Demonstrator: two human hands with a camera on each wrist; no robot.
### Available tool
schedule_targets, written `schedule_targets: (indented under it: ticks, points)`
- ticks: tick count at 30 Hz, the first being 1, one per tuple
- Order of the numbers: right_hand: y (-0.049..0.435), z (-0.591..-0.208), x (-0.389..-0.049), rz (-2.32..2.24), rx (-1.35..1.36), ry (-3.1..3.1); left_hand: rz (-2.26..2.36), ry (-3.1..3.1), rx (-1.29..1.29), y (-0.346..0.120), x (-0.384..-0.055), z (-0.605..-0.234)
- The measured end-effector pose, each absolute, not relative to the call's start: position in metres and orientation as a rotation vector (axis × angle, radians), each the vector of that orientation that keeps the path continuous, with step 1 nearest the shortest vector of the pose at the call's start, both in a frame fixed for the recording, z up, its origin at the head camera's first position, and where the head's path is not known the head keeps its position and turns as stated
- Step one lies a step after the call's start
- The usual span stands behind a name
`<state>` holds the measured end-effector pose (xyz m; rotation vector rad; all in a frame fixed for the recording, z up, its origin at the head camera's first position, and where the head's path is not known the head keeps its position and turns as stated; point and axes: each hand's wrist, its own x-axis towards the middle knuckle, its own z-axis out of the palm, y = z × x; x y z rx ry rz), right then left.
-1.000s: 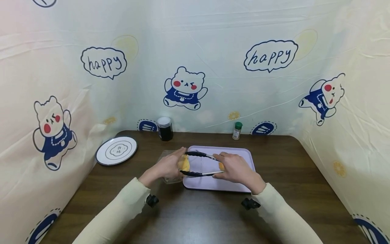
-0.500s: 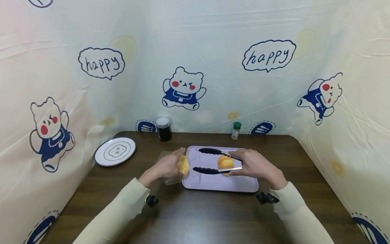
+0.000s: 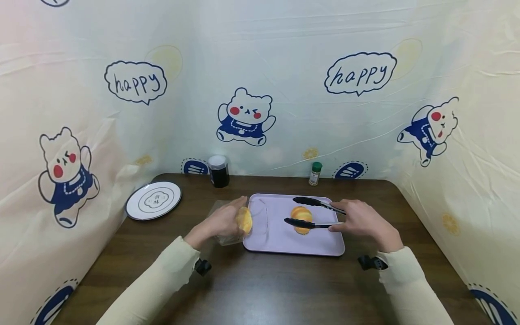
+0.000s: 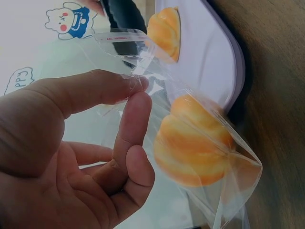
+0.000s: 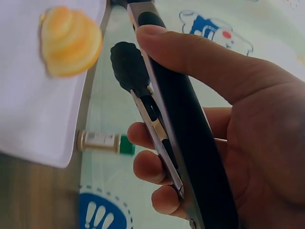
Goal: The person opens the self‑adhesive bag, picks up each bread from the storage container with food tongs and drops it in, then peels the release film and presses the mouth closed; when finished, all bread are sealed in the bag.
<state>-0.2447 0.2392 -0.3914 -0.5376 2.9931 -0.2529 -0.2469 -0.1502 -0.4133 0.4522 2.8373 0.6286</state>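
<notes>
My left hand point(image 3: 224, 221) pinches the edge of a clear plastic bag point(image 4: 244, 167) between thumb and index finger. Inside the bag lies a golden bread bun point(image 4: 193, 143). A second bun point(image 3: 301, 213) rests on the lilac tray point(image 3: 272, 242). My right hand point(image 3: 363, 220) grips a pair of tongs point(image 5: 190, 124) with black tips and metal arms. The tongs' jaws are spread apart, one tip behind and the other across the front of the tray's bun in the head view. Nothing shows clamped between them.
A white plate point(image 3: 153, 201) with a dark rim lies at the table's left edge. At the back stand a dark jar point(image 3: 219, 174) with a pale lid and a small shaker bottle point(image 3: 315, 175) with a green cap. A printed curtain surrounds the table.
The right hand has drawn the tongs rightward, away from the bag, to over the bun on the tray. My left hand stays in place with the bag.
</notes>
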Motion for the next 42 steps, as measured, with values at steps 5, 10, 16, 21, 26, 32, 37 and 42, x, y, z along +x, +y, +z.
schedule_targets:
  ticks: [5,10,16,21,26,32,37,42]
  points:
    - [0.251,-0.395,-0.247,-0.230,-0.473,2.976,0.630,2.839,0.449,-0.150,-0.247,-0.413]
    - [0.257,-0.401,-0.248,-0.219,-0.421,2.949,0.627,2.842,0.453,-0.150,-0.246,-0.413]
    - [0.260,-0.405,-0.248,-0.233,-0.397,2.912,0.625,2.856,0.491,-0.150,-0.246,-0.413]
    - [0.261,-0.408,-0.248,-0.244,-0.419,2.910,0.624,2.856,0.490,-0.149,-0.247,-0.414]
    - [0.263,-0.409,-0.248,-0.224,-0.467,2.935,0.632,2.849,0.472,-0.148,-0.247,-0.415]
    - [0.260,-0.404,-0.246,-0.246,-0.509,2.962,0.653,2.838,0.464,-0.148,-0.248,-0.416]
    - [0.253,-0.393,-0.239,-0.319,-0.621,2.990,0.651,2.837,0.459,-0.148,-0.248,-0.417]
    - [0.241,-0.380,-0.231,-0.379,-0.733,2.995,0.646,2.833,0.449,-0.148,-0.248,-0.417]
